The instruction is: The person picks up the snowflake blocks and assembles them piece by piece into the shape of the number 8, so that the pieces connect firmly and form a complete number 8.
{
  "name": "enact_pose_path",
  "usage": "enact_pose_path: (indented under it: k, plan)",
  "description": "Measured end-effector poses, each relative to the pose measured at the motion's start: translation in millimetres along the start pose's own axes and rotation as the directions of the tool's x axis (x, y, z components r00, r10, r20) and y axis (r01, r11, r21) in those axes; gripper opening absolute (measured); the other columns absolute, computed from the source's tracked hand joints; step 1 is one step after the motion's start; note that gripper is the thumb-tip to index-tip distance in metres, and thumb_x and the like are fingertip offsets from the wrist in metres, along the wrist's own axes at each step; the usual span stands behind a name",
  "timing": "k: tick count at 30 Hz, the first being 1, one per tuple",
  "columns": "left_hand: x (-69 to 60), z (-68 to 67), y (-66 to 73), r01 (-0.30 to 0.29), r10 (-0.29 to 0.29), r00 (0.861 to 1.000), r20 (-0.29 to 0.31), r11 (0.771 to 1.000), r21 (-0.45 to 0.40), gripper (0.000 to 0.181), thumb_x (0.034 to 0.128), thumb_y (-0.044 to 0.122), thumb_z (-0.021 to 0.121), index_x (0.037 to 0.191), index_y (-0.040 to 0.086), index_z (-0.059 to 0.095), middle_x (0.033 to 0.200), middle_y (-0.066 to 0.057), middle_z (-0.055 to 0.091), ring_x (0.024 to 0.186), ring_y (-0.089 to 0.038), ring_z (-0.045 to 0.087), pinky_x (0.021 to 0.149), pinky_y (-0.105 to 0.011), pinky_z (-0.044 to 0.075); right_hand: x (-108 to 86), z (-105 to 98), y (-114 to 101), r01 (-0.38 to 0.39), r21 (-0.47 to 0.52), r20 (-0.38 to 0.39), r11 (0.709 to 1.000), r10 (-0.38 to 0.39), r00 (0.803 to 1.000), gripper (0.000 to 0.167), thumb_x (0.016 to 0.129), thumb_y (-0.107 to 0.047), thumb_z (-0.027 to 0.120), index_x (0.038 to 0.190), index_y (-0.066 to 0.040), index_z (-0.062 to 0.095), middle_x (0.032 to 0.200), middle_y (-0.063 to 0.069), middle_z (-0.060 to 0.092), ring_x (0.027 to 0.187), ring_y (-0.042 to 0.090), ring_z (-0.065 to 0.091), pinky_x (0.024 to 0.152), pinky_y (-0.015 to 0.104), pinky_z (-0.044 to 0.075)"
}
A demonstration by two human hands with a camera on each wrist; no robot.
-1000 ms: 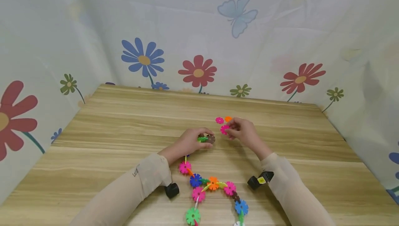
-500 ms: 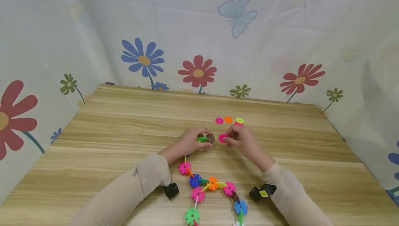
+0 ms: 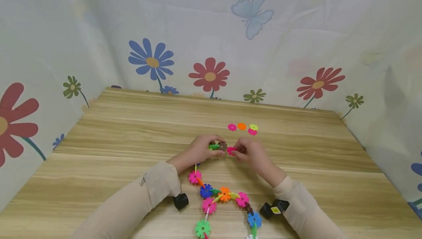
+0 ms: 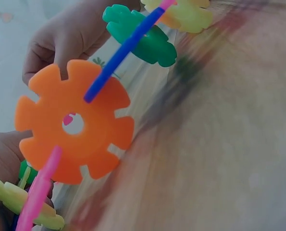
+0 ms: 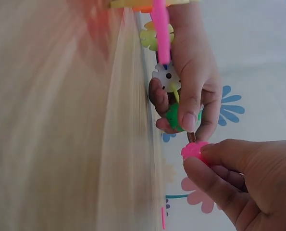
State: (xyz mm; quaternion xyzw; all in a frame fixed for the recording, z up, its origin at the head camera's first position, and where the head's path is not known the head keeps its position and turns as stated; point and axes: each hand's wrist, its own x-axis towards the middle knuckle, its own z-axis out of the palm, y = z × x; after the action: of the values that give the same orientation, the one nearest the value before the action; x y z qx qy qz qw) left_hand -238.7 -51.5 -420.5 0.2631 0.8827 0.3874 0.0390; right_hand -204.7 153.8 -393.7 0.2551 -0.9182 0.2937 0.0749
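My left hand (image 3: 201,149) grips the end of a chain of notched plastic flower discs, its thumb and fingers around a green disc (image 5: 175,117). A brown disc (image 3: 222,146) sticks out past its fingertips. My right hand (image 3: 258,158) pinches a pink disc (image 5: 192,150) between thumb and forefinger, right at the brown disc's edge. Whether their slots are joined, I cannot tell. Close to the left wrist camera hangs an orange disc (image 4: 75,122), linked to a blue disc (image 4: 123,53) seen edge-on.
Loose pink (image 3: 232,127), orange (image 3: 241,126) and yellow (image 3: 253,127) discs lie beyond the hands, the yellow overlapping another pink one. More of the linked chain (image 3: 225,194) curves across the wooden table (image 3: 108,129) between the forearms. A flower-printed curtain (image 3: 197,22) stands behind.
My right hand has carried the pink disc left and toward me, away from the loose discs, up to the brown disc. The left hand has stayed nearly still.
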Motion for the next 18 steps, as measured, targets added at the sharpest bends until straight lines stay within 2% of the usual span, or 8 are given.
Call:
enact_pose_path:
  k: [7, 12, 18]
  plan:
    - [0.5, 1.9, 1.8, -0.024, 0.024, 1.000, -0.002, 1.000, -0.014, 0.039, 0.0828, 0.030, 0.075, 0.118, 0.016, 0.067, 0.110, -0.002, 0.070, 0.088, -0.015, 0.060, 0.082, -0.032, 0.050, -2.0, 6.4, -3.6, 0.022, -0.049, -0.033, 0.999, -0.023, 0.999, 0.010, 0.082, -0.006, 0.074, 0.078, -0.009, 0.065, 0.070, 0.000, 0.064, 0.061, 0.002, 0.056, 0.058, 0.017, 0.049]
    - [0.6, 3.7, -0.9, -0.023, 0.023, 1.000, -0.016, 0.998, -0.060, 0.038, 0.0830, 0.030, 0.074, 0.117, 0.015, 0.068, 0.113, -0.001, 0.070, 0.099, -0.016, 0.063, 0.090, -0.035, 0.050, -3.9, 11.6, -4.0, 0.053, -0.056, -0.105, 0.997, -0.058, 0.993, 0.013, 0.082, -0.006, 0.074, 0.074, -0.011, 0.064, 0.067, -0.002, 0.060, 0.061, 0.003, 0.051, 0.057, 0.017, 0.045]
    - [0.9, 5.1, -2.3, -0.010, 0.007, 0.999, -0.037, 0.997, -0.079, 0.036, 0.0838, 0.029, 0.074, 0.117, 0.014, 0.068, 0.114, -0.001, 0.070, 0.106, -0.019, 0.064, 0.094, -0.037, 0.050, -4.0, 18.0, -4.3, -0.001, 0.005, -0.146, 1.000, 0.001, 0.989, 0.010, 0.085, -0.008, 0.072, 0.078, -0.011, 0.066, 0.073, -0.001, 0.065, 0.067, 0.005, 0.056, 0.061, 0.018, 0.048]
